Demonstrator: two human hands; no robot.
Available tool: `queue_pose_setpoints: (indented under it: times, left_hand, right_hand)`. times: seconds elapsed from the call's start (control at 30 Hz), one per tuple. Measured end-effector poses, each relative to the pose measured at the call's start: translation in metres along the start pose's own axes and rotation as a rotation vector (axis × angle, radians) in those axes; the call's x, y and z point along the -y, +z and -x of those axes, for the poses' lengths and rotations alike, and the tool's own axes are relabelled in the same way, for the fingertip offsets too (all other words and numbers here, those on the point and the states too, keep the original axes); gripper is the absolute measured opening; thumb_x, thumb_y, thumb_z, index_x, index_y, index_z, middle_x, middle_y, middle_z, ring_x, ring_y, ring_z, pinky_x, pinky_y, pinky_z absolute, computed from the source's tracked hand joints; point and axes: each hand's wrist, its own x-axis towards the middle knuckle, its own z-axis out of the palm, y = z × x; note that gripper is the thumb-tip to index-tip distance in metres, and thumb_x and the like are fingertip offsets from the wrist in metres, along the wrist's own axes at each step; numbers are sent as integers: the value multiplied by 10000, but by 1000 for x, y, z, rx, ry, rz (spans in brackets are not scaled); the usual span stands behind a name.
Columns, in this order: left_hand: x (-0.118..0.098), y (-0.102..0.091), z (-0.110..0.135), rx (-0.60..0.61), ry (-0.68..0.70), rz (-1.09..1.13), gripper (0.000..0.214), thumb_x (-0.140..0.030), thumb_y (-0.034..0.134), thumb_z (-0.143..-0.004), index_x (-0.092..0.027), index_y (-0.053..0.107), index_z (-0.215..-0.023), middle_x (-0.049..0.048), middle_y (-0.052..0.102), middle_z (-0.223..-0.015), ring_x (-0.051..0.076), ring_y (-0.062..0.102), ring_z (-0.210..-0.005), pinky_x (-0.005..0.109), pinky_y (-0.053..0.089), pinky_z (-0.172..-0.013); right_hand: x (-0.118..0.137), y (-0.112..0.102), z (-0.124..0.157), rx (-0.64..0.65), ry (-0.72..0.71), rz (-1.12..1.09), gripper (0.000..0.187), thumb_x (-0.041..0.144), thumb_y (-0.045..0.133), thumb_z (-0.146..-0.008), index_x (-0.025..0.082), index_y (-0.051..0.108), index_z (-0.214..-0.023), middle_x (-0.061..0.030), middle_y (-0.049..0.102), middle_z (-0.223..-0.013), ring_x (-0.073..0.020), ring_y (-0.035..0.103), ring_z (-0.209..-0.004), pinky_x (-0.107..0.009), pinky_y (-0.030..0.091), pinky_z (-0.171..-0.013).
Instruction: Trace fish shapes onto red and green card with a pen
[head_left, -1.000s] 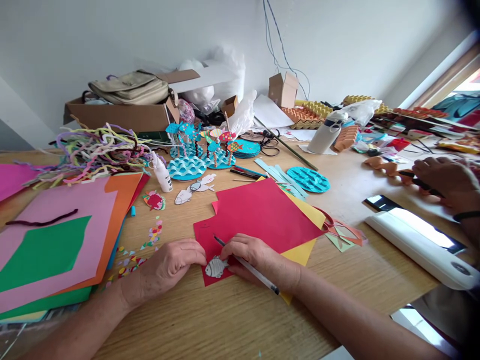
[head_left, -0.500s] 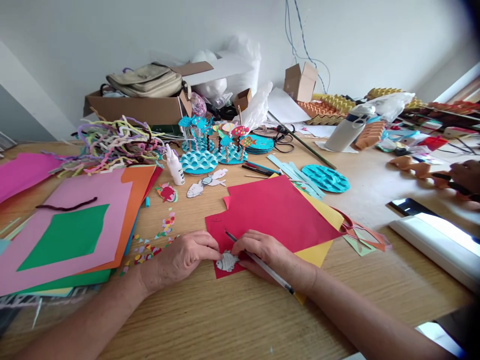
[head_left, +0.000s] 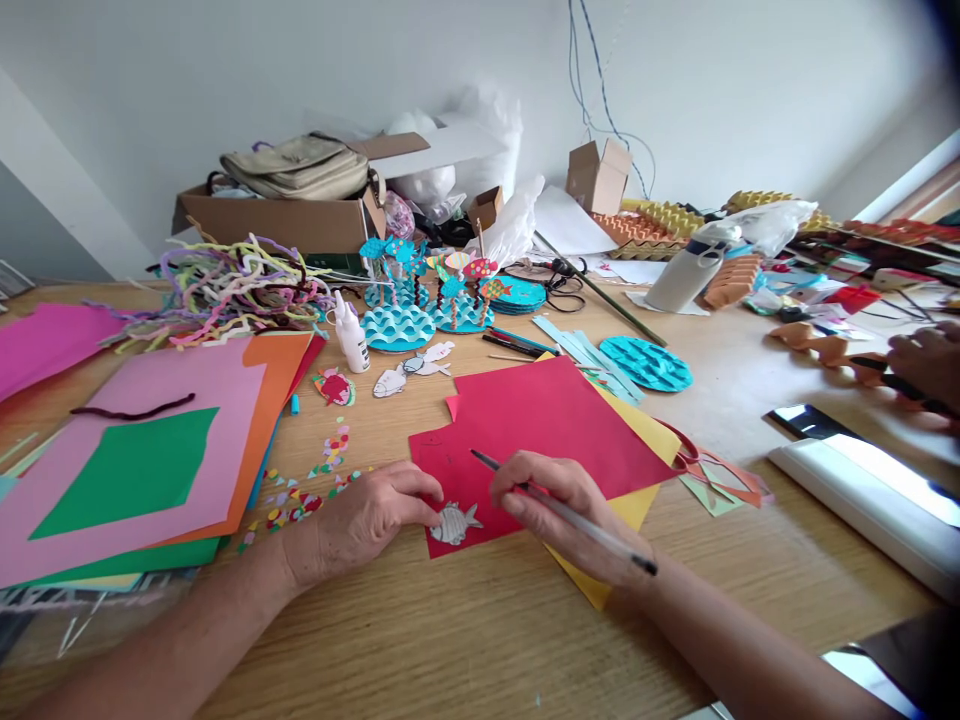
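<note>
A small grey paper fish [head_left: 454, 522] lies on the corner of a red paper sheet [head_left: 540, 425], which rests on a yellow sheet [head_left: 634, 508]. My left hand [head_left: 371, 520] rests on the table with its fingertips pressed on the fish's left side. My right hand [head_left: 555, 505] is closed around a pen [head_left: 562, 510], lifted a little to the right of the fish, its tip pointing up and left over the red paper.
Pink, green and orange paper sheets [head_left: 142, 450] lie at the left, with confetti bits [head_left: 315, 480] beside them. A glue bottle [head_left: 351, 335], blue wave crafts [head_left: 397, 325] and pipe cleaners [head_left: 225, 285] stand behind. Another person's hand [head_left: 926, 365] works at the right, near a white device [head_left: 870, 495].
My right hand has drawn away from the fish to the right, lifting the pen off the paper. The left hand stays on the fish. The camera has shifted slightly.
</note>
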Motion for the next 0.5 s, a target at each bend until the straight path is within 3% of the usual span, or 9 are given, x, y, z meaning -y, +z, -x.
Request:
queue_pose_setpoints:
  times: [0.13, 0.27, 0.37, 0.5]
  left_hand:
    - [-2, 0, 1, -17, 26, -2, 375, -217, 342, -1006, -191, 707, -923, 51, 675, -1009, 156, 608, -920, 256, 485, -794]
    - [-3, -2, 0, -8, 62, -54, 407, -224, 302, -1015, -190, 701, -941, 48, 680, -1001, 158, 611, -922, 263, 493, -808]
    - [-5, -4, -2, 25, 101, -113, 425, -196, 271, -1017, -175, 693, -961, 52, 686, -1004, 164, 610, -931, 274, 493, -823]
    - [-3, -5, -3, 61, 144, -122, 405, -157, 267, -1008, -150, 672, -1001, 56, 690, -1008, 177, 593, -950, 277, 483, -839]
  right_hand:
    - [13, -7, -2, -32, 158, -131, 222, 301, 418, -950, 188, 535, -799, 2, 564, -684, -115, 525, -631, -209, 425, -587]
    - [19, -7, -12, 53, 146, 16, 159, 279, 428, -931, 185, 547, -883, 23, 513, -660, -99, 454, -569, -198, 366, -519]
    - [21, -5, -19, 0, 147, 45, 113, 257, 447, -901, 185, 521, -949, 44, 489, -638, -94, 418, -538, -199, 349, -508]
    - [18, -2, -22, -29, 183, -13, 62, 191, 473, -821, 183, 524, -855, 35, 531, -636, -102, 461, -547, -207, 355, -518]
